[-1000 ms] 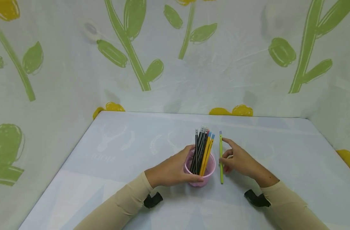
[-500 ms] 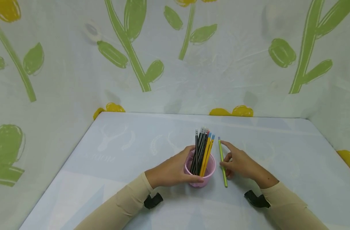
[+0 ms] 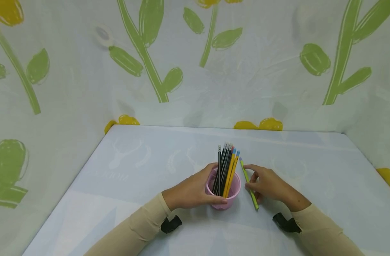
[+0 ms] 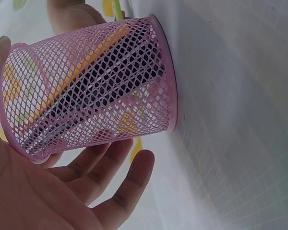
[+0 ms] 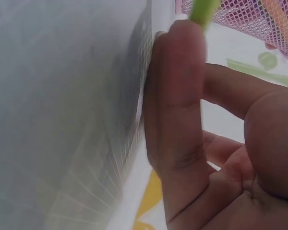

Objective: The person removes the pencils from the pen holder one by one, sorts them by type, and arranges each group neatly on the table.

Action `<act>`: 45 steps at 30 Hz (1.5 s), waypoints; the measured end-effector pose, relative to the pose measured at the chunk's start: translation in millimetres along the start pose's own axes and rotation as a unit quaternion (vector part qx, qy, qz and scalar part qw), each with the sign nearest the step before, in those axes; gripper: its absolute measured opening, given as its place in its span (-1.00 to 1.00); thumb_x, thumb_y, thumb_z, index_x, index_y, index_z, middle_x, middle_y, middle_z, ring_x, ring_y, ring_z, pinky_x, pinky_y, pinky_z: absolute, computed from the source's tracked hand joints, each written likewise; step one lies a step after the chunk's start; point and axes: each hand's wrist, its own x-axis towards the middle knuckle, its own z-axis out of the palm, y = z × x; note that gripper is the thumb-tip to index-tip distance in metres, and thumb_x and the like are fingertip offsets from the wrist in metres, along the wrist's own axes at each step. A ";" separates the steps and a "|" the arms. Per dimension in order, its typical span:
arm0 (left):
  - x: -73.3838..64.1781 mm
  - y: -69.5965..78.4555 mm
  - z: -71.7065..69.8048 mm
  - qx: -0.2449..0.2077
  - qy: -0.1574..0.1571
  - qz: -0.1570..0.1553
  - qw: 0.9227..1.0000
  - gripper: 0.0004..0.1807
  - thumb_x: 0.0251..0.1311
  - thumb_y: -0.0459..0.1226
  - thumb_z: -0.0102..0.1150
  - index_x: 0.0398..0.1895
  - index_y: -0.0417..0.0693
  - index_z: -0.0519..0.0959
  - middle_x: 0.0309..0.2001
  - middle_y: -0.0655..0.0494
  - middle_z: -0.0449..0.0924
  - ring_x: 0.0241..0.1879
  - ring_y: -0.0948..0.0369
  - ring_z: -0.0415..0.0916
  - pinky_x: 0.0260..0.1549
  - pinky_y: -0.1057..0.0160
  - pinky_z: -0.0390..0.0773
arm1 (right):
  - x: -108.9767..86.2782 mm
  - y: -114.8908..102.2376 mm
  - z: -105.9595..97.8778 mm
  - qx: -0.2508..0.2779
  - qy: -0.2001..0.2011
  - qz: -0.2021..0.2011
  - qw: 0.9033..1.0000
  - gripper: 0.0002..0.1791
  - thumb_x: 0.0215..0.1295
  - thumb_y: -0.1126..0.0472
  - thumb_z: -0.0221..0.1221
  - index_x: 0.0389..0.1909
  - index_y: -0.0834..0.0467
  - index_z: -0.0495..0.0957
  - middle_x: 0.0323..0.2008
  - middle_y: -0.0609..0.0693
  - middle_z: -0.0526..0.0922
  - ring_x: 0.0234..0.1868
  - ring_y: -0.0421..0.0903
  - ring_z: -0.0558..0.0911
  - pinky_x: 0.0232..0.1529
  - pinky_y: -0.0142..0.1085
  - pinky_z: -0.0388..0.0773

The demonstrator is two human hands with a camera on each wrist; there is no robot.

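A pink mesh pencil cup point(image 3: 235, 190) stands on the table, with several black pencils point(image 3: 223, 170) and yellow pencils point(image 3: 231, 177) leaning in it, eraser ends up. My left hand point(image 3: 190, 190) grips the cup from its left side, thumb across the front near the rim. In the left wrist view the mesh wall point(image 4: 91, 91) shows the pencils inside. Right of the cup, my right hand point(image 3: 270, 183) pinches a lime-green pencil point(image 3: 245, 173) between thumb and fingers. Its blue-purple tip points away and leans toward the cup. Up close in the right wrist view, a fingertip covers part of the green pencil point(image 5: 204, 12).
The white table point(image 3: 143, 156) carries faint printed patterns. Behind it hangs a pale cloth backdrop point(image 3: 262, 85) with green stems and yellow flowers. A black strap point(image 3: 171, 224) sits under the left wrist and another black strap point(image 3: 286, 224) under the right.
The green pencil has turned from nearly straight to slanted, its far tip swinging left toward the cup and its near end right. The right hand has shifted slightly nearer. Left hand and cup stay put.
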 end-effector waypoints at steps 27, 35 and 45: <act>0.2 -0.5 -1.5 0.004 -0.002 0.008 1.000 0.13 0.01 0.25 0.41 0.55 0.18 -0.02 0.25 0.24 0.48 0.19 0.40 0.44 0.30 0.16 0.42 | -2.0 -8.3 2.4 -0.074 0.079 -0.062 0.992 -0.56 0.33 0.14 0.28 0.18 0.18 0.52 -0.37 0.01 0.60 -0.52 -0.14 0.45 -0.51 -0.34 0.48; 0.2 -0.8 -2.2 -0.002 -0.004 0.015 1.000 0.13 0.03 0.24 0.40 0.55 0.17 -0.03 0.25 0.22 0.49 0.21 0.38 0.44 0.30 0.15 0.41 | -11.4 -21.1 5.4 -0.045 0.145 -0.132 0.980 -0.77 0.38 0.16 0.24 -0.01 0.12 0.64 -0.40 -0.05 0.63 -0.55 -0.19 0.45 -0.56 -0.38 0.42; 0.0 -0.6 -1.9 -0.012 -0.003 0.017 1.000 0.13 0.01 0.22 0.42 0.55 0.17 -0.02 0.24 0.24 0.48 0.19 0.39 0.44 0.30 0.17 0.41 | -22.6 -31.5 9.5 -0.014 0.202 -0.166 0.965 -0.84 0.36 0.21 0.24 -0.09 0.10 0.67 -0.32 -0.04 0.63 -0.65 -0.27 0.40 -0.64 -0.38 0.38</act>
